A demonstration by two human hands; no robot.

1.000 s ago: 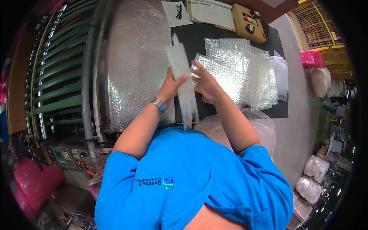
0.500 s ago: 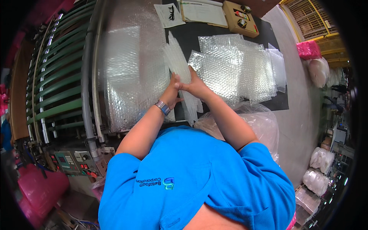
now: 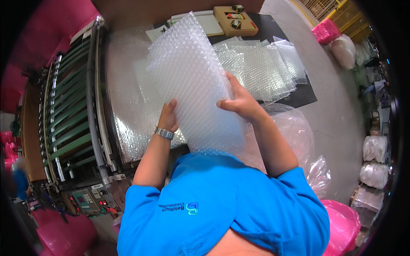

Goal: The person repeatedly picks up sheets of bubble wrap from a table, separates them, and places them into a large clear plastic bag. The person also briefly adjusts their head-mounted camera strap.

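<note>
In the head view, the person holds a stack of bubble-wrap sheets (image 3: 194, 81) lifted up in front of the chest, between both hands. The left hand (image 3: 168, 116) is on the left edge of the stack, with the fingers behind it and only the thumb side visible, so it seems closed on the edge, but how far the fingers are bent I cannot tell. There is a metal wristwatch (image 3: 164, 133) on this wrist. The right hand (image 3: 239, 100) grips the right edge, with the thumb on the front face and the fingers curled around the side. The stack is tilted, with its lower end near the blue shirt (image 3: 222, 205) and its upper end over the table. As a judgement, the work is somewhere in the middle: several bubble-wrap bags (image 3: 265, 68) already lie fanned out on the dark table (image 3: 303, 96) to the right, while a wide bubble-wrap web (image 3: 128, 111) lies on the machine outlet at the left, so more material is probably left. The machine (image 3: 68, 119) has green slats and grey rollers, and a small control panel (image 3: 92, 198) with buttons is at its lower end. At the far side of the table is a flat cardboard box (image 3: 237, 21) and some white papers (image 3: 205, 21). A large clear plastic bag (image 3: 294, 136) stands by the person's right arm. The floor (image 3: 341, 106) is grey concrete, with pink bags (image 3: 341, 226) and white bundles (image 3: 376, 162) around it.
</note>
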